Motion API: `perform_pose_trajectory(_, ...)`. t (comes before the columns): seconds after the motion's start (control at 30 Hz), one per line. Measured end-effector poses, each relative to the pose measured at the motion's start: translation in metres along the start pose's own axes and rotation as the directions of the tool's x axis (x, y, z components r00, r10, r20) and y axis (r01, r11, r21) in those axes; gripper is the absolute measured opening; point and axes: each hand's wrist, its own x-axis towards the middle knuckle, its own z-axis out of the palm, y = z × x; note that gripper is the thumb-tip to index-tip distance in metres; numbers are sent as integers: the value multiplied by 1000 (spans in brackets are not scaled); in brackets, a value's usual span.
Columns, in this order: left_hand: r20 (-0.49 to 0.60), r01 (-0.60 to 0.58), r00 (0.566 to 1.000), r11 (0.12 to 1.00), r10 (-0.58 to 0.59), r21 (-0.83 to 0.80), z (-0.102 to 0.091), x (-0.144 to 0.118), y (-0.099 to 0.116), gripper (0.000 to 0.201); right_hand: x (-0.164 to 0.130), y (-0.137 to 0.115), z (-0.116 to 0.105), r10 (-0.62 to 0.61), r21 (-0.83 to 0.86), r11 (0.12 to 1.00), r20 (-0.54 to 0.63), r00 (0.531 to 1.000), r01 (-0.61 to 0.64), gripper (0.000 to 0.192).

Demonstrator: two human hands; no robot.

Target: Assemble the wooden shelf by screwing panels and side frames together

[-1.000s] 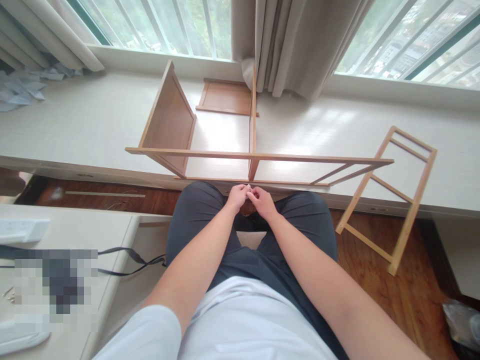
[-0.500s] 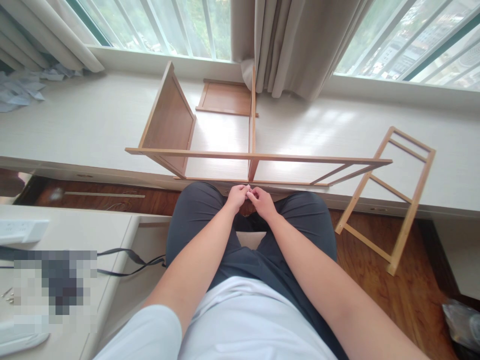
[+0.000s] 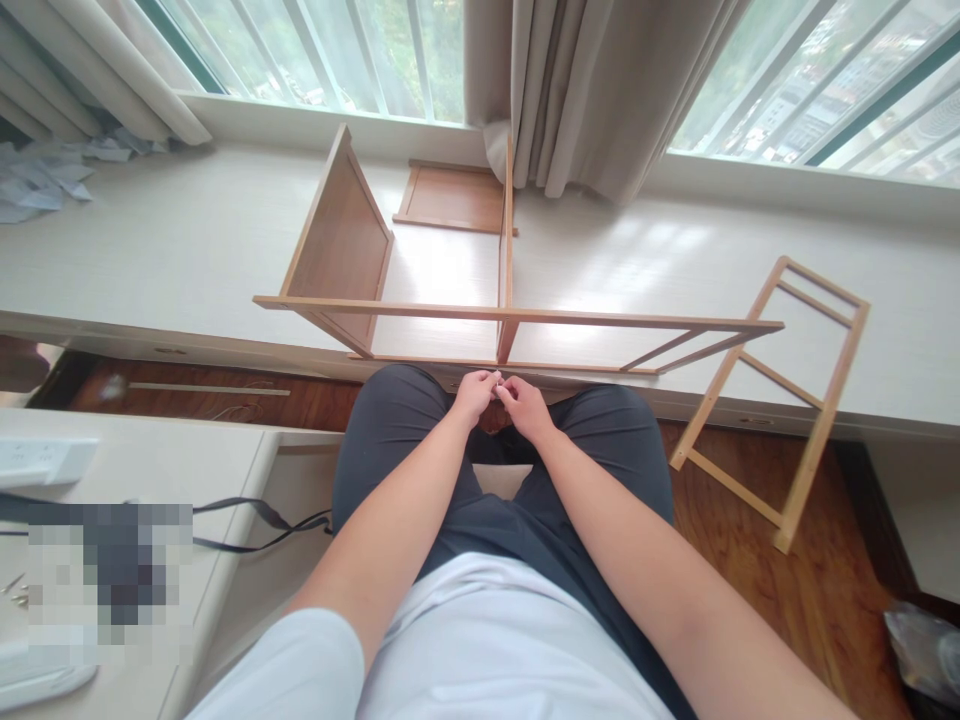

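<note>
From my head, the one camera looks forward and steeply down: my white cloth shirt [image 3: 465, 650] looms closest at bottom centre, while my bare left hand [image 3: 472, 400] and bare right hand [image 3: 527, 405] meet near mid-frame. The long light-brown wooden framework [image 3: 637, 321] spans the middle just beyond them, and tall barred glass windows [image 3: 300, 50] lie farthest, along the top. The wide view takes in a pale smooth-topped desk [image 3: 225, 465] at lower left.

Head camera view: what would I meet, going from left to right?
White power strip, upright wooden panel, left hand, right hand, ladder-like wooden frame, plastic bag.
</note>
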Motion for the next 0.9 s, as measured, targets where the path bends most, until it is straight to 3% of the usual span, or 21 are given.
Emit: perform_pose_trajectory(0.9, -32, 16, 999, 1000, -15, 21, 0, 1, 1, 23, 2, 3, 1, 94, -16, 995, 9, 996, -94, 20)
